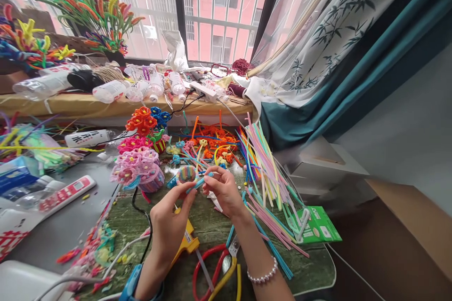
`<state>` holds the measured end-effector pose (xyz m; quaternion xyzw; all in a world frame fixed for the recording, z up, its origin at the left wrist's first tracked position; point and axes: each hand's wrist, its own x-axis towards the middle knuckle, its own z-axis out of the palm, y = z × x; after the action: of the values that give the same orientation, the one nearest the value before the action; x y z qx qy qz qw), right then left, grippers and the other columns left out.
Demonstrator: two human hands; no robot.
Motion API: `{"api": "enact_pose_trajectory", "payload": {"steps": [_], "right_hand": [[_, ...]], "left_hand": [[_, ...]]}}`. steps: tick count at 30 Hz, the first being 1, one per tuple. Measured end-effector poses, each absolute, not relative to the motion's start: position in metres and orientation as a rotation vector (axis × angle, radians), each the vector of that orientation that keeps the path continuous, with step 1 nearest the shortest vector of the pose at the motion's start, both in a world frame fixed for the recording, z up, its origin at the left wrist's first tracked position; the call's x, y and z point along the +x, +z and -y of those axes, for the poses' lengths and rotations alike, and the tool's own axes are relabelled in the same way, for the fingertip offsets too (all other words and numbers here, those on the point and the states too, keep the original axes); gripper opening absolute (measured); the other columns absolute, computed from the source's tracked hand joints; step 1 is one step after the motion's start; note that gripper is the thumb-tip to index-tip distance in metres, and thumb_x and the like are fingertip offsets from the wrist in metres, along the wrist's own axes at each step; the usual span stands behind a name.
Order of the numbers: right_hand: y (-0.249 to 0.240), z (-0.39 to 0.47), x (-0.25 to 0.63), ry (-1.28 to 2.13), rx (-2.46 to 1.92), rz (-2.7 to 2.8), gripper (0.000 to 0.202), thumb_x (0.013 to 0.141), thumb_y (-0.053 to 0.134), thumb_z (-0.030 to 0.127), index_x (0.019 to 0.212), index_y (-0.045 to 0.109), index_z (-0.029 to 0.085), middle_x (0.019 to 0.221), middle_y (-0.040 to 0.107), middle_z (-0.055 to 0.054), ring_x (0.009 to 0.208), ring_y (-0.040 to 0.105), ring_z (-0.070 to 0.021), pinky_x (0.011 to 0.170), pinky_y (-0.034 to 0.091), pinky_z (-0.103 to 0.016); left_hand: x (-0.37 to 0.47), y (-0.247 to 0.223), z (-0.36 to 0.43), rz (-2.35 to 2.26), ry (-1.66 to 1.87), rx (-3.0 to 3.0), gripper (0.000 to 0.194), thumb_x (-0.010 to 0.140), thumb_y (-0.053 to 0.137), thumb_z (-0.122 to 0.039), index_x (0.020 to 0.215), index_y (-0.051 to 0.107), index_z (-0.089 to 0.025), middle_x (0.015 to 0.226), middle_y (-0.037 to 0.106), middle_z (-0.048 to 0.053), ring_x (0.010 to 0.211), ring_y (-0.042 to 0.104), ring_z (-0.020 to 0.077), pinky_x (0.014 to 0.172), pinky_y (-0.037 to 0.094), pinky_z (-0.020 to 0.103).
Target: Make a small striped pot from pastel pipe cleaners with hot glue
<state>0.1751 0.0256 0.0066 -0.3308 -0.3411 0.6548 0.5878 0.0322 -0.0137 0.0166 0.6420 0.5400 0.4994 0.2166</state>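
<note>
My left hand (172, 216) and my right hand (224, 194) meet above the green table, both closed in a pinch on a short light blue pipe cleaner (199, 182). Just behind my fingers is a small striped pipe-cleaner pot (187, 174). Below my left hand lies a yellow hot glue gun (188, 239), partly hidden by it. Scissors with red and yellow handles (226, 268) rest between my forearms. Left of my hands stand bunches of pipe-cleaner flowers, pink (138, 165) in front and orange (141, 120) behind.
Loose pipe cleaners (264, 164) spread over the table's right side, near a green packet (318, 224). Plastic bottles (109, 90) line the windowsill with a power strip (204, 91). A black cable (150, 218) crosses the table at left. Scraps (102, 249) litter the front left.
</note>
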Motion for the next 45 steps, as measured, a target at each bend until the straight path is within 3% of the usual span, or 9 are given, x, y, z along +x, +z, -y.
{"api": "enact_pose_trajectory", "payload": {"steps": [11, 17, 23, 26, 30, 34, 38, 41, 45], "right_hand": [[0.006, -0.022, 0.196, 1.389, -0.837, 1.115, 0.027, 0.066, 0.084, 0.036, 0.085, 0.073, 0.019, 0.078, 0.076, -0.003, 0.073, 0.074, -0.0207, 0.074, 0.061, -0.033], [0.003, -0.024, 0.195, 1.201, -0.939, 1.336, 0.029, 0.070, 0.080, 0.043, 0.083, 0.074, 0.019, 0.078, 0.075, -0.003, 0.071, 0.072, -0.0193, 0.070, 0.060, -0.031], [0.001, -0.028, 0.201, 0.918, -1.038, 1.467, 0.023, 0.079, 0.074, 0.041, 0.083, 0.074, 0.018, 0.078, 0.074, -0.006, 0.070, 0.069, -0.0189, 0.068, 0.056, -0.030], [-0.002, -0.030, 0.204, 0.777, -1.074, 1.502, 0.020, 0.083, 0.070, 0.038, 0.084, 0.073, 0.019, 0.078, 0.074, -0.006, 0.069, 0.067, -0.0189, 0.067, 0.054, -0.030], [-0.006, -0.033, 0.205, 0.640, -1.085, 1.558, 0.017, 0.086, 0.068, 0.035, 0.084, 0.073, 0.019, 0.079, 0.072, -0.005, 0.066, 0.064, -0.0172, 0.063, 0.052, -0.029], [-0.008, -0.033, 0.205, 0.587, -1.077, 1.588, 0.014, 0.086, 0.068, 0.032, 0.084, 0.072, 0.019, 0.079, 0.072, -0.005, 0.063, 0.062, -0.0162, 0.058, 0.049, -0.027], [-0.008, -0.033, 0.203, 0.573, -1.097, 1.577, 0.017, 0.087, 0.065, 0.035, 0.083, 0.072, 0.019, 0.077, 0.071, -0.005, 0.061, 0.061, -0.0156, 0.057, 0.049, -0.027], [-0.009, -0.032, 0.201, 0.562, -1.109, 1.580, 0.021, 0.089, 0.063, 0.037, 0.082, 0.072, 0.019, 0.075, 0.071, -0.005, 0.059, 0.061, -0.0153, 0.056, 0.049, -0.027], [-0.011, -0.032, 0.199, 0.555, -1.110, 1.593, 0.022, 0.089, 0.063, 0.039, 0.082, 0.073, 0.020, 0.075, 0.072, -0.005, 0.059, 0.062, -0.0157, 0.056, 0.048, -0.027]], "left_hand": [[0.023, 0.024, 0.008, -1.237, 1.400, 0.979, 0.032, 0.068, 0.080, -0.038, 0.089, 0.073, -0.016, 0.076, 0.075, 0.002, 0.068, 0.068, 0.0156, 0.067, 0.055, 0.024], [0.018, 0.020, 0.007, -1.254, 1.353, 1.008, 0.038, 0.069, 0.078, -0.042, 0.092, 0.071, -0.013, 0.081, 0.075, 0.006, 0.071, 0.068, 0.0186, 0.070, 0.055, 0.028], [0.007, 0.014, 0.021, -1.605, 1.320, 1.406, 0.045, 0.081, 0.060, -0.050, 0.113, 0.061, -0.018, 0.084, 0.074, 0.005, 0.075, 0.070, 0.0219, 0.075, 0.055, 0.033], [-0.004, 0.003, 0.045, -1.883, 0.875, 1.838, 0.040, 0.083, 0.052, -0.051, 0.109, 0.064, -0.022, 0.084, 0.072, 0.004, 0.073, 0.069, 0.0233, 0.069, 0.053, 0.034], [-0.018, -0.016, 0.078, -1.894, 0.279, 2.217, 0.036, 0.083, 0.054, -0.038, 0.110, 0.066, -0.019, 0.106, 0.071, 0.010, 0.101, 0.065, 0.0299, 0.082, 0.052, 0.039], [-0.024, -0.028, 0.093, -1.883, 0.010, 2.387, 0.042, 0.085, 0.044, -0.020, 0.124, 0.061, -0.019, 0.101, 0.072, 0.010, 0.087, 0.067, 0.0282, 0.080, 0.051, 0.041], [-0.024, -0.028, 0.093, -1.876, 0.241, 2.314, 0.043, 0.083, 0.042, -0.018, 0.121, 0.061, -0.017, 0.101, 0.074, 0.010, 0.089, 0.070, 0.0254, 0.081, 0.052, 0.034], [-0.022, -0.019, 0.092, -1.903, 0.585, 2.101, 0.036, 0.083, 0.050, -0.033, 0.117, 0.061, -0.025, 0.095, 0.076, 0.004, 0.078, 0.072, 0.0232, 0.069, 0.053, 0.028], [-0.009, -0.004, 0.089, -1.877, 1.086, 1.663, 0.041, 0.077, 0.058, -0.057, 0.104, 0.064, -0.026, 0.062, 0.067, -0.003, 0.048, 0.059, 0.0178, 0.050, 0.045, 0.026]]}}
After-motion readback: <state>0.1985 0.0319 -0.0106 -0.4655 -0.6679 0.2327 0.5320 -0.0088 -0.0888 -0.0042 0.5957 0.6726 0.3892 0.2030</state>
